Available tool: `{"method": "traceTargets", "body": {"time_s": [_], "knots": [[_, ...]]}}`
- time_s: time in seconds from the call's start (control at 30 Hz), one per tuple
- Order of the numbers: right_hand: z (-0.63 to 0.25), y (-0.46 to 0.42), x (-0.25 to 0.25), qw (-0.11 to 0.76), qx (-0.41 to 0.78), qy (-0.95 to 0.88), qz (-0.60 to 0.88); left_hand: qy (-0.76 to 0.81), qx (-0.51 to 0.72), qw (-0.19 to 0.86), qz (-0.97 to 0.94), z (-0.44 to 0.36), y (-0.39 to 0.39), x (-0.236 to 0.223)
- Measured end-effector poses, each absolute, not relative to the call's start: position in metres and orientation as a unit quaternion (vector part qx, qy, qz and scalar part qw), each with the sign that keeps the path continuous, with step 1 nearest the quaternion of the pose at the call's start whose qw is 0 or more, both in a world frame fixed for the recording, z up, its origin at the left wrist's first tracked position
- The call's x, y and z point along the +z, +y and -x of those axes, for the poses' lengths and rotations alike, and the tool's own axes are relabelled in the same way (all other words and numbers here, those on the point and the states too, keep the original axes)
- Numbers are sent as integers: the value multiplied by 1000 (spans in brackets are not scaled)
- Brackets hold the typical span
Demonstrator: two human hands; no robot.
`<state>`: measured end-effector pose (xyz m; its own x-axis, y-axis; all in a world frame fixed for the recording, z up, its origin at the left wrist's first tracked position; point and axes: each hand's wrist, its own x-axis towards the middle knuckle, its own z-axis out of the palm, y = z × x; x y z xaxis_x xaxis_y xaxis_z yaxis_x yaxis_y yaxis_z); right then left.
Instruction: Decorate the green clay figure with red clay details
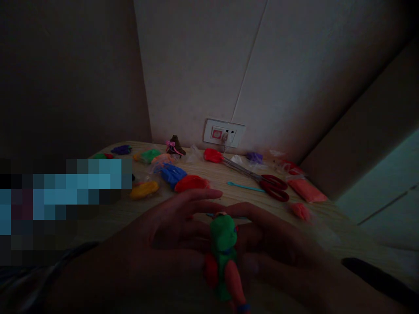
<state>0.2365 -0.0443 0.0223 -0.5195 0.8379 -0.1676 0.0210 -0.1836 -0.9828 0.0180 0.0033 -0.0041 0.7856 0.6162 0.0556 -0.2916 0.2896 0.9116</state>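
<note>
Between my two hands is a small modelling clay figure (224,235), held upright low in the middle of the head view. Its head and body are green, with a red-orange limb in front, a red lump at the left and a bit of blue at the foot. The thumb of my left hand (170,231) presses by the red lump, while its index finger stretches out above. My right hand (271,244) grips the figure from the right, fingers curled behind it. The dim light and the figure itself hide some of the fingertips.
On the wooden table (262,222) lie red-handled scissors (273,186), a light-blue stick tool (245,187) and several clay packs, among them a blue one (173,175), a yellow one (144,190) and an orange one (307,188). A wall socket (224,133) is behind.
</note>
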Motion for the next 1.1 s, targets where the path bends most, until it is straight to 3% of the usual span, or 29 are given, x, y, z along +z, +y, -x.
{"method": "traceTargets", "body": {"time_s": [0.17, 0.67, 1.1], "knots": [[-236, -42, 22, 307, 662, -586, 352, 179, 301, 778, -521, -20, 3, -4], [-234, -45, 30, 221, 303, -803, 464, 294, 306, 674, -605, -21, -1, 4], [-249, -40, 27, 147, 268, -838, 453, 340, 284, 642, -626, -13, 0, 5]]}}
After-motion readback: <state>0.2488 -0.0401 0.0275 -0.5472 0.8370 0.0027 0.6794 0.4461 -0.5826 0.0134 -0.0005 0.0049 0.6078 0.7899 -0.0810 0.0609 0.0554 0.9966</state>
